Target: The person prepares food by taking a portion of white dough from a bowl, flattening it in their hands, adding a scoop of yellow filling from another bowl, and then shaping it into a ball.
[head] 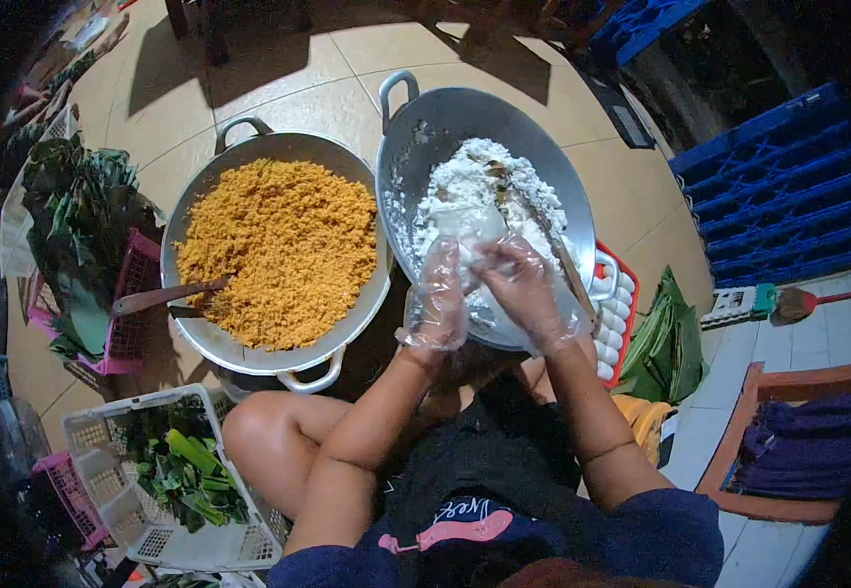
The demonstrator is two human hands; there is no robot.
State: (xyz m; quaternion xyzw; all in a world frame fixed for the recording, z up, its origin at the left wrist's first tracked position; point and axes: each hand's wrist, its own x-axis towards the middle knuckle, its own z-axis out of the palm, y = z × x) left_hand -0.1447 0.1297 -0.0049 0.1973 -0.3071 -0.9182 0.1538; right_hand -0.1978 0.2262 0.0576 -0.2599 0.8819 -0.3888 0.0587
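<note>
Both of my hands wear clear plastic gloves and meet over the near side of a metal wok [410, 147] holding a crumbly white food [480, 165]. A small white lump [467, 255] shows between the fingers of my left hand [436, 294] and my right hand [524, 287]; whether it is food or an egg is unclear. Glossy translucent material [473, 220] lies just beyond the fingertips. A wooden utensil [568, 272] leans in the wok's right side, partly behind my right hand. Brown leaf pieces [497, 173] rest on the white food.
To the left is a second pan [205, 342] of orange-yellow grainy food [278, 250] with a wooden spoon [168, 295]. White eggs [609, 334] in a red tray [625, 349] and folded leaves [664, 345] are at right. Leaf-filled baskets [131, 309], [168, 544] flank my left side.
</note>
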